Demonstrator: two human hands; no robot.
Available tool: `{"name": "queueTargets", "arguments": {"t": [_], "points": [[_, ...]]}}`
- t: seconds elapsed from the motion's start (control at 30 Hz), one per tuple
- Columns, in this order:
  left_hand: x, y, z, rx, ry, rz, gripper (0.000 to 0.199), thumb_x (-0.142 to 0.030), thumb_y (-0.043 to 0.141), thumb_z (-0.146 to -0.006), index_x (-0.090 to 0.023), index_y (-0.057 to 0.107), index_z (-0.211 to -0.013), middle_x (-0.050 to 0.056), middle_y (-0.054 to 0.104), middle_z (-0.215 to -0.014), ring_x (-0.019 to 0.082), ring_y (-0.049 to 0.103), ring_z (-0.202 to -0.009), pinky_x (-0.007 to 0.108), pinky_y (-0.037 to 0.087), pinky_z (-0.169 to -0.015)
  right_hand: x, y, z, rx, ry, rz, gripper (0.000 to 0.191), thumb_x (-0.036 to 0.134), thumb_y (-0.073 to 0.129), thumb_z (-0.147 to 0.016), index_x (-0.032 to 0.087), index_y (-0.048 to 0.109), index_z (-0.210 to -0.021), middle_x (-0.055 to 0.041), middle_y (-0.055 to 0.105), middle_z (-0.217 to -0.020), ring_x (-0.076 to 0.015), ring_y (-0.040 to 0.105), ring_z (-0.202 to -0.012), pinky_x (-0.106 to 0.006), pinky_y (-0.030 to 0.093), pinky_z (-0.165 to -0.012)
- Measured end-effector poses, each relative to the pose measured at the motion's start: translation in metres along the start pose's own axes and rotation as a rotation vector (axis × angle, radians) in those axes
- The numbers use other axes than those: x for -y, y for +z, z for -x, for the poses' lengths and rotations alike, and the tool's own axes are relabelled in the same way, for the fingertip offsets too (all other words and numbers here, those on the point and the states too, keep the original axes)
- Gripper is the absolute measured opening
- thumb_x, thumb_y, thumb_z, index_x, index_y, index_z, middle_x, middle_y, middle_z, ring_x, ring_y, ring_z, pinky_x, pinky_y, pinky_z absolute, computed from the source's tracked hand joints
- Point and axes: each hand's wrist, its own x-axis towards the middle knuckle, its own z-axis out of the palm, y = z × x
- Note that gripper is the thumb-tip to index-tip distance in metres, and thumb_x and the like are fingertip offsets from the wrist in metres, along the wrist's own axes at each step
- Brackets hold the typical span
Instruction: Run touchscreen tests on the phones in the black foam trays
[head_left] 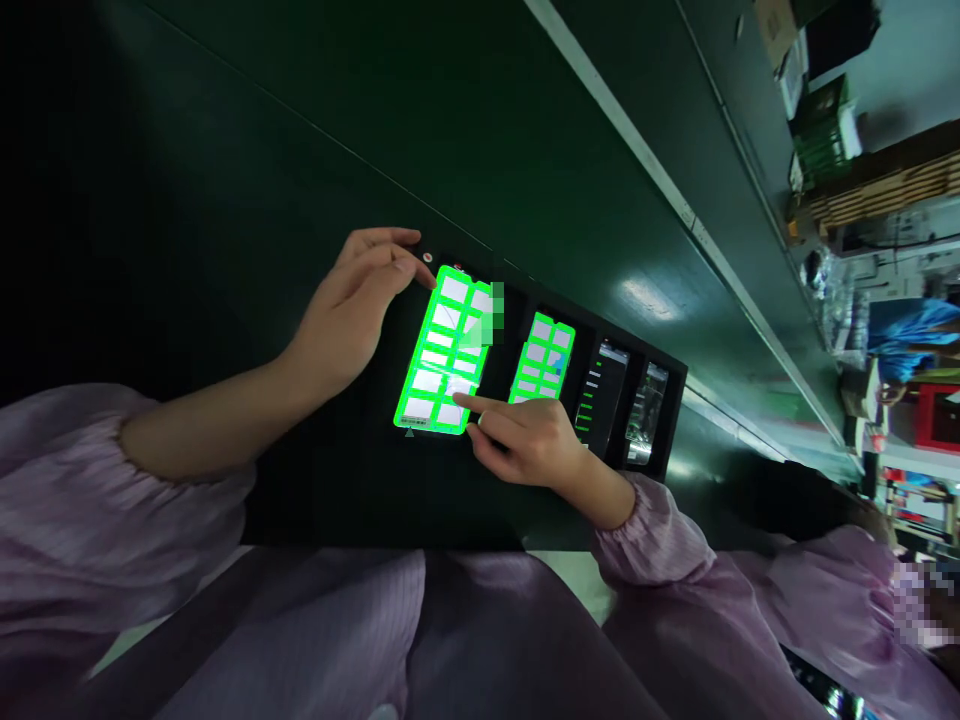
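A phone [442,350] with a bright green screen and white blocks lies in the leftmost part of a black tray [676,400]. At its upper left edge is my left hand [356,300], fingers apart, a fingertip beside the phone's corner. My right hand [529,435] has its index finger stretched out onto the lower right of the screen, the other fingers curled under; it holds nothing visible. Partly behind this hand, a second green-screened phone [541,355] sits in the tray. Further right are a dark-screened phone [602,395] and another dark phone [647,412].
The tray stands on a dark green table [465,130] crossed by a metal strip [622,110]. Another person's pink sleeve [832,600] is at the lower right. Beyond the table are a green crate [825,125] and a red box [941,415].
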Motion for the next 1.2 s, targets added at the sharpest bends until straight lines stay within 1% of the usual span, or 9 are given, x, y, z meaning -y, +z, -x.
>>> {"name": "queueTargets", "arguments": {"t": [0.17,0.3,0.5,0.7,0.8,0.9,1.03,1.1,1.2], "points": [[-0.004,0.001,0.001,-0.016,-0.033,0.005,0.03,-0.016,0.044,-0.093,-0.019,0.068,-0.076,0.004,0.057,-0.134,0.018,0.048,-0.137,0.038,0.036,-0.126,-0.001,-0.003,0.008,-0.01,-0.01,0.0,0.034,0.018,0.05,-0.101,0.021,0.06,-0.069,0.0042,0.084,-0.095,-0.0056,0.071,-0.057,-0.023,0.038,-0.04],[-0.01,0.001,0.001,-0.018,-0.072,-0.04,0.033,-0.015,0.039,-0.093,-0.018,0.067,-0.075,0.004,0.058,-0.133,0.018,0.048,-0.136,0.039,0.036,-0.126,-0.009,-0.001,0.003,-0.014,0.09,0.043,0.034,0.02,0.047,-0.104,0.021,0.06,-0.072,0.0024,0.084,-0.1,-0.006,0.07,-0.057,-0.023,0.04,-0.043],[-0.001,-0.001,-0.002,-0.037,0.022,-0.022,0.029,-0.018,0.044,-0.091,-0.019,0.068,-0.074,0.004,0.061,-0.13,0.017,0.052,-0.131,0.036,0.038,-0.124,-0.032,0.0,-0.017,0.018,0.307,0.063,0.034,0.028,0.042,-0.108,0.02,0.065,-0.084,-0.0037,0.079,-0.122,-0.0108,0.075,-0.075,-0.025,0.043,-0.05],[0.007,-0.002,-0.005,-0.041,0.088,-0.005,0.023,-0.022,0.053,-0.089,-0.021,0.07,-0.074,0.003,0.064,-0.123,0.017,0.057,-0.124,0.034,0.043,-0.119,-0.055,0.002,-0.038,-0.03,0.372,0.048,0.022,0.026,0.048,-0.106,0.02,0.068,-0.102,-0.0055,0.076,-0.129,-0.0156,0.076,-0.089,-0.027,0.053,-0.064],[0.005,-0.002,-0.004,-0.042,0.097,-0.02,0.024,-0.022,0.051,-0.09,-0.021,0.07,-0.075,0.004,0.063,-0.124,0.018,0.055,-0.127,0.034,0.043,-0.119,-0.057,-0.005,-0.041,-0.029,0.37,0.035,0.023,0.027,0.048,-0.106,0.021,0.069,-0.098,-0.0051,0.077,-0.127,-0.0161,0.076,-0.088,-0.027,0.054,-0.065],[-0.001,-0.001,-0.003,-0.043,0.047,-0.024,0.025,-0.019,0.049,-0.09,-0.02,0.068,-0.072,0.005,0.063,-0.124,0.018,0.055,-0.126,0.033,0.043,-0.119,-0.055,-0.022,-0.03,-0.118,0.381,0.063,0.026,0.028,0.049,-0.105,0.022,0.068,-0.088,-0.0047,0.078,-0.124,-0.0129,0.071,-0.071,-0.027,0.053,-0.061],[-0.005,-0.002,-0.001,-0.041,0.028,-0.057,0.025,-0.019,0.048,-0.089,-0.02,0.068,-0.073,0.005,0.062,-0.126,0.018,0.054,-0.129,0.034,0.042,-0.12,-0.052,-0.045,0.001,-0.326,0.504,0.129,0.031,0.027,0.052,-0.103,0.023,0.061,-0.074,-0.0042,0.082,-0.112,-0.0073,0.049,-0.045,-0.027,0.047,-0.05],[-0.003,-0.003,-0.001,-0.044,0.035,-0.075,0.024,-0.022,0.049,-0.089,-0.02,0.068,-0.074,0.004,0.062,-0.128,0.018,0.054,-0.132,0.037,0.041,-0.122,-0.05,-0.048,0.017,-0.345,0.548,0.126,0.032,0.027,0.054,-0.102,0.022,0.058,-0.071,-0.0049,0.082,-0.11,-0.0064,0.045,-0.042,-0.026,0.044,-0.048],[0.0,-0.006,-0.003,-0.045,0.064,-0.101,0.023,-0.023,0.048,-0.088,-0.02,0.067,-0.075,0.006,0.062,-0.131,0.019,0.052,-0.134,0.04,0.036,-0.126,-0.045,-0.044,0.037,-0.294,0.579,0.091,0.029,0.025,0.055,-0.101,0.022,0.058,-0.072,-0.0055,0.082,-0.112,-0.0065,0.048,-0.043,-0.025,0.045,-0.049]]}}
